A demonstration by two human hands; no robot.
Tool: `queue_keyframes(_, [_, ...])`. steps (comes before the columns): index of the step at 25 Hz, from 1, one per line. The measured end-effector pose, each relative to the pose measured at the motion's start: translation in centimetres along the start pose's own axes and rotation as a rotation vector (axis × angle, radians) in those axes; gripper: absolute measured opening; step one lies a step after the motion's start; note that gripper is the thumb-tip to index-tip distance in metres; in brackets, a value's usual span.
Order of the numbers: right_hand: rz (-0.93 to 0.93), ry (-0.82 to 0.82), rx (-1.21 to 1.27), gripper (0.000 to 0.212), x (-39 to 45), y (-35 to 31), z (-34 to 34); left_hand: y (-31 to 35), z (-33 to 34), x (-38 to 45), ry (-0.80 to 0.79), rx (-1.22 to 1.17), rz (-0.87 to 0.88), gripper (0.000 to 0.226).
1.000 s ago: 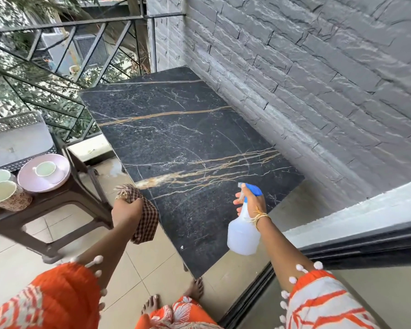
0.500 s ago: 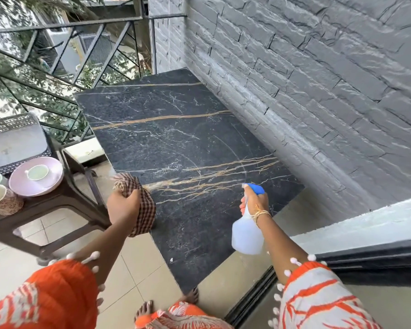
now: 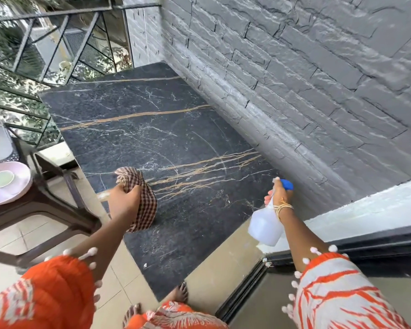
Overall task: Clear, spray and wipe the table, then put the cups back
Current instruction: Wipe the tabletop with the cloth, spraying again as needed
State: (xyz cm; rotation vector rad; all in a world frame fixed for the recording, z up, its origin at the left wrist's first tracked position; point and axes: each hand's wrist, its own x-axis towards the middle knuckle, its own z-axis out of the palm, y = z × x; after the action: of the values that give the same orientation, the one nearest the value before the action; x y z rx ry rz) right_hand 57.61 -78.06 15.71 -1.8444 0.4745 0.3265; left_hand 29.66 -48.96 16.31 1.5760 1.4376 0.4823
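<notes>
Table: black marble-patterned tabletop (image 3: 166,138), bare.
Left hand (image 3: 122,200): clutches bunched brown checked cloth (image 3: 144,203) over table's near edge.
Right hand (image 3: 279,194): wrapped round translucent blue-nozzled spray bottle (image 3: 266,225), beside table's right corner.
Cup: white cup (image 3: 1,179) on pink plate (image 3: 22,186), left of table.
Advice: mist evenly, then wipe in overlapping strokes.

Orange-white patterned sleeves (image 3: 337,290) — pompom trim; gold bangles (image 3: 284,207); bare feet (image 3: 179,293).

- The surface (image 3: 166,138) runs along the wall (image 3: 294,79) on its right, with the railing (image 3: 45,43) behind its far end.
- The left hand (image 3: 122,201) holds the cloth (image 3: 141,198) over the surface's near left edge.
- The right hand (image 3: 279,193) holds the spray bottle (image 3: 266,225) at the near right corner.
- Left of the surface stands a side table (image 3: 45,210), carrying a plate (image 3: 22,186) with a cup (image 3: 1,179) on it.
</notes>
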Motion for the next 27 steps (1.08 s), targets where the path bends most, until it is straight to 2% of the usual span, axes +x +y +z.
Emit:
queue_keyframes(2, [0.053,-0.037,-0.01,0.041,0.2,-0.4,-0.7,0.2,0.2,-0.2,-0.007,0.0,0.006,0.023])
queue_keyframes(5, [0.18,-0.219,0.003,0.034,-1.6,-0.1,-1.3,-0.3,-0.2,-0.6,-0.04,0.021,0.001,0.023])
queue_keyframes(9, [0.185,-0.366,-0.043,0.021,-6.1,2.4,-0.2,-1.8,-1.7,-0.6,-0.051,0.063,-0.005,0.036])
queue_keyframes(12, [0.17,-0.517,-0.109,0.023,-10.0,4.9,0.8,-2.4,-3.4,-1.4,-0.034,0.071,-0.006,0.035])
queue_keyframes(16, [0.065,-0.535,-0.136,0.035,-14.0,7.4,1.7,-3.8,-6.5,-2.1,0.001,0.061,-0.014,0.037])
queue_keyframes(21, [0.134,-0.654,-0.202,0.049,-19.5,9.7,3.6,-7.0,-11.5,-2.8,0.006,0.044,-0.047,0.036])
queue_keyframes(25, [0.164,-0.667,-0.257,0.049,-23.2,11.0,4.5,-9.2,-14.0,-3.5,-0.03,0.004,-0.062,0.038])
queue_keyframes(27, [0.175,-0.702,-0.287,0.04,-25.0,11.3,4.8,-10.0,-14.9,-3.9,-0.045,-0.004,-0.067,0.04])
